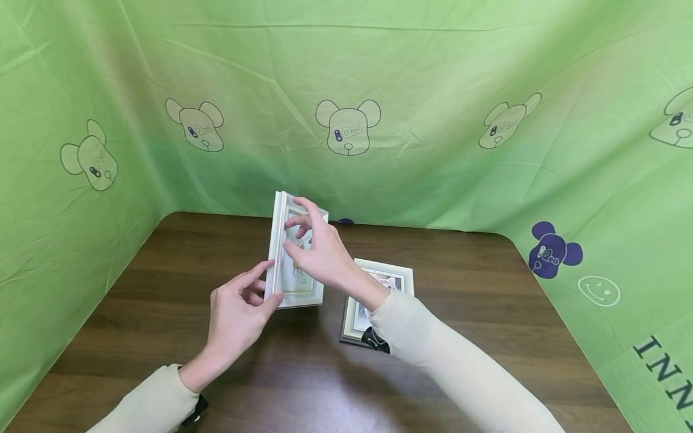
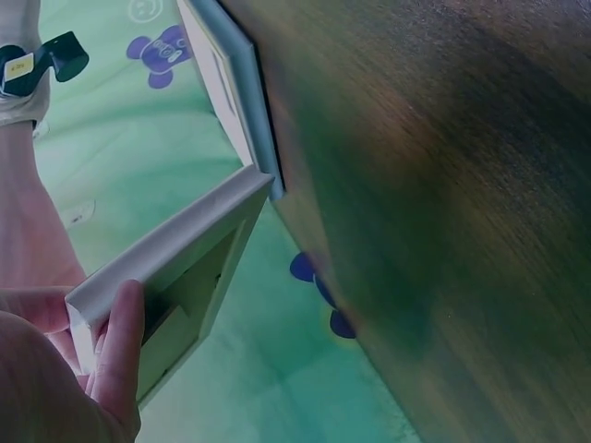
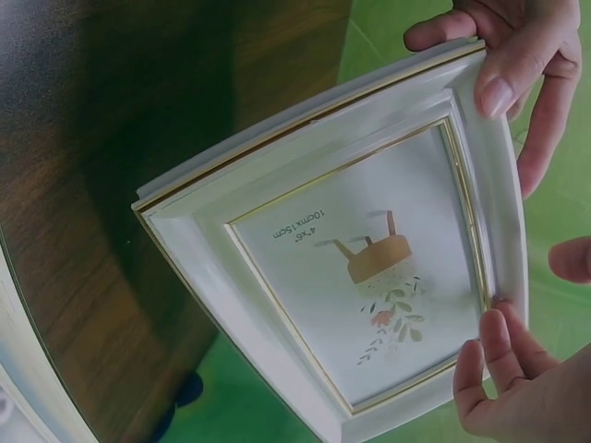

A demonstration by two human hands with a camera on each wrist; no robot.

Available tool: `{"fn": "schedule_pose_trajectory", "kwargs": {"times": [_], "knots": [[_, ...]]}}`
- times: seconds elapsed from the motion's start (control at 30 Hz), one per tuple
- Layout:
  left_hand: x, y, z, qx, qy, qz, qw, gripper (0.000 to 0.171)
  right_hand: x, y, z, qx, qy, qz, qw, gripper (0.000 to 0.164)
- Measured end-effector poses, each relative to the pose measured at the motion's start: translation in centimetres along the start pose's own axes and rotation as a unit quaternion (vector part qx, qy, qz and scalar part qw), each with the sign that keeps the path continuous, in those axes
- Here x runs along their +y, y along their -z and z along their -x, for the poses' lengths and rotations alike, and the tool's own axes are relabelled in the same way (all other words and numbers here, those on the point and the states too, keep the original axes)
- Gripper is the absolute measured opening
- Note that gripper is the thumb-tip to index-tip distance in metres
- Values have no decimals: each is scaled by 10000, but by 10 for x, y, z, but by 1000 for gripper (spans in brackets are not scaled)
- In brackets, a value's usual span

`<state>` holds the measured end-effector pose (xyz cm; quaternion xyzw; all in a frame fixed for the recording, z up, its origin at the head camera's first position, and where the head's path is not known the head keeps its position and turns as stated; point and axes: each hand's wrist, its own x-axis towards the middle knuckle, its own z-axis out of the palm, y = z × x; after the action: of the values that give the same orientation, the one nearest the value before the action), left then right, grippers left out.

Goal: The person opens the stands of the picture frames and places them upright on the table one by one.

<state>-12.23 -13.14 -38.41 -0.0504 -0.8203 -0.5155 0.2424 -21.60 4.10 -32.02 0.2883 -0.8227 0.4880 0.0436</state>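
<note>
A white picture frame (image 1: pixel 299 297) with thin gold trim is held upright and tilted above the table. My left hand (image 1: pixel 236 316) grips its lower left edge, thumb on the front and fingers behind. The insert (image 3: pixel 309 286) shows a potted plant print and "4x6" size text, upside down in the right wrist view. My right hand (image 1: pixel 322 246) is in front of the frame, fingers bent slightly and spread, fingertips right at the inner rim of the left side. The dark back (image 2: pixel 175 318) shows in the left wrist view.
A second light-coloured frame (image 1: pixel 352 325) with an animal picture lies on the brown wooden table (image 1: pixel 162 313), partly hidden by my right forearm. Green cloth (image 1: pixel 433 72) printed with bear heads hangs behind and at both sides. Each wrist carries a black camera mount (image 1: pixel 375 340).
</note>
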Motion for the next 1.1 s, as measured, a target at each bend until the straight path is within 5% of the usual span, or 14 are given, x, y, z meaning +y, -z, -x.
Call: {"fn": "schedule_pose_trajectory", "kwargs": {"times": [1.1], "knots": [[-3, -13, 1, 157, -1113, -520, 9923, 55, 6, 4, -8, 337, -43, 230, 9992, 67]]}}
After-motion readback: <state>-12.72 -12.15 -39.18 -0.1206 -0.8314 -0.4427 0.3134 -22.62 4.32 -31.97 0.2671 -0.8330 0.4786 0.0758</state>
